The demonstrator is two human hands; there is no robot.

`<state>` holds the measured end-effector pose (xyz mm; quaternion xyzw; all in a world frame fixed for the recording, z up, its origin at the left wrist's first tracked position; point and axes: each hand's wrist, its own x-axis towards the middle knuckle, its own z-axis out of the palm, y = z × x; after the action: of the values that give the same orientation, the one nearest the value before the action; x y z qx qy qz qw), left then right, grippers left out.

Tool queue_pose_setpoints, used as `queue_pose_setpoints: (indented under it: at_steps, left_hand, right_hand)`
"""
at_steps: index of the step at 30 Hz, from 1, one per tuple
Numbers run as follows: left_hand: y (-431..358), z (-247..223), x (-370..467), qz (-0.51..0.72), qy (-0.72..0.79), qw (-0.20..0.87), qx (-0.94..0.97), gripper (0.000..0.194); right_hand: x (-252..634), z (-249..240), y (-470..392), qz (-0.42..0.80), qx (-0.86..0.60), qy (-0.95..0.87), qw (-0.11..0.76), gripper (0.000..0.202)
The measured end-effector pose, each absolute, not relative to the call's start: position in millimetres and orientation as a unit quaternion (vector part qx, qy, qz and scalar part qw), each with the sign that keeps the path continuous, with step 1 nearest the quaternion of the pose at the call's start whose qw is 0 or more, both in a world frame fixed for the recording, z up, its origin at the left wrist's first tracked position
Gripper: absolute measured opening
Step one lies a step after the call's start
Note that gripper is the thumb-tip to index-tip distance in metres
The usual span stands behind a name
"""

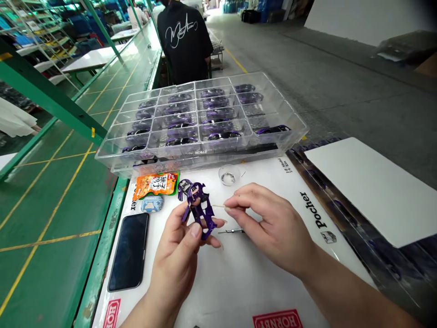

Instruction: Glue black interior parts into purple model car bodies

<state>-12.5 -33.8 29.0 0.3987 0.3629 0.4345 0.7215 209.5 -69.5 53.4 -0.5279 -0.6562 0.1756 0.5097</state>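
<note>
My left hand (180, 248) is closed on a purple model car body (201, 212), tilted up with its openings showing. Between thumb and fingertips, my right hand (269, 223) pinches a thin pale stick (218, 206) whose tip points left at the car body; whether it touches cannot be made out. Behind the held body lies a small dark purple and black part (185, 186). A slim metal tool (232, 231) rests on the table under my right hand. Beyond the hands stands a small clear round dish (229, 176) with tiny bits in it.
A large clear compartment tray (201, 157) filled with purple car bodies spans the back of the table. At the left are an orange snack packet (155, 184), a blue case (152, 204) and a phone (129, 252). A white board (375, 191) covers more trays at right. A person (184, 41) sits ahead.
</note>
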Motion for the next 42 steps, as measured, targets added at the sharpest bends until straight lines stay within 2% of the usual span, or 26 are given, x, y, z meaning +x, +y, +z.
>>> queue_pose_setpoints:
  at_steps: [8,14,22,27,37,40,42]
  left_hand:
    - [-45.1,20.2,-22.7,0.390,0.389,0.681,0.482,0.040]
    - [-43.3,28.5,-25.3,0.377,0.395,0.616,0.568,0.037]
    - [-45.7,23.7,-23.7,0.396,0.380,0.689,0.474,0.046]
    - [-40.4,29.3,-21.3,0.378,0.379,0.720,0.443,0.036]
    - [-40.7,32.0,-21.0,0.372,0.324,0.767,0.410,0.027]
    - [-40.3,32.2,-19.3,0.381,0.317,0.770,0.402,0.032]
    - [-39.9,31.2,-19.2,0.380,0.321,0.769,0.403,0.048]
  right_hand:
    - [194.5,52.8,-78.9,0.163,-0.481,-0.687,0.520,0.011]
    - [194.3,48.8,-84.6,0.074,-0.507,-0.703,0.493,0.014]
    - [198.4,48.8,-84.8,0.052,-0.489,-0.718,0.492,0.018]
    - [198.0,50.7,-84.8,0.043,-0.474,-0.723,0.500,0.022]
    - [198.0,51.5,-86.6,0.055,-0.469,-0.729,0.496,0.011]
    - [197.8,51.8,-86.4,0.049,-0.466,-0.731,0.495,0.011]
    - [197.9,52.1,-86.2,0.043,-0.466,-0.734,0.492,0.012]
